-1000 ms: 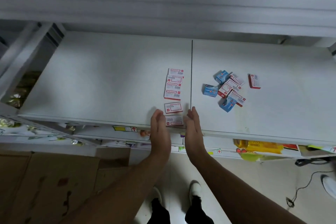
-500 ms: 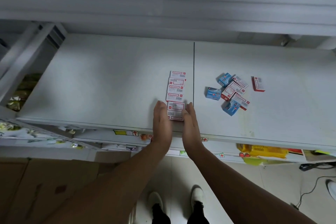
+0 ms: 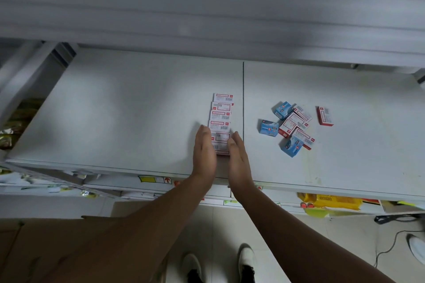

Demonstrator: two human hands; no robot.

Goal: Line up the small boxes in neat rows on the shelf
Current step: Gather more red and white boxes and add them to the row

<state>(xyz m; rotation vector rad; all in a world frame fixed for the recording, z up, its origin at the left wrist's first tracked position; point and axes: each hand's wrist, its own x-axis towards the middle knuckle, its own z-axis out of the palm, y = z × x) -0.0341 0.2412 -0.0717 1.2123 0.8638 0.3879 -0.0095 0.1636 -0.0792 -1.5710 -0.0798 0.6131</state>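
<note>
A column of several white-and-red small boxes [image 3: 221, 115] runs front to back on the white shelf [image 3: 128, 108], just left of the seam between its two panels. My left hand [image 3: 204, 151] and my right hand [image 3: 238, 156] stand flat on edge on either side of the column's nearest boxes, palms pressed against them, fingers straight. To the right lies a loose heap of blue boxes and white-and-red boxes [image 3: 291, 128], with one red-edged box [image 3: 324, 115] lying apart further right.
The shelf above [image 3: 207, 7] overhangs the back of this one. Lower shelves with yellow packets [image 3: 331, 202] show under the front edge. A brown carton [image 3: 46, 248] sits on the floor at lower left, and a cable [image 3: 395, 218] at lower right.
Both hands slid forward from the shelf's front edge, pushing the two nearest boxes up against the column. The gap in the column has closed.
</note>
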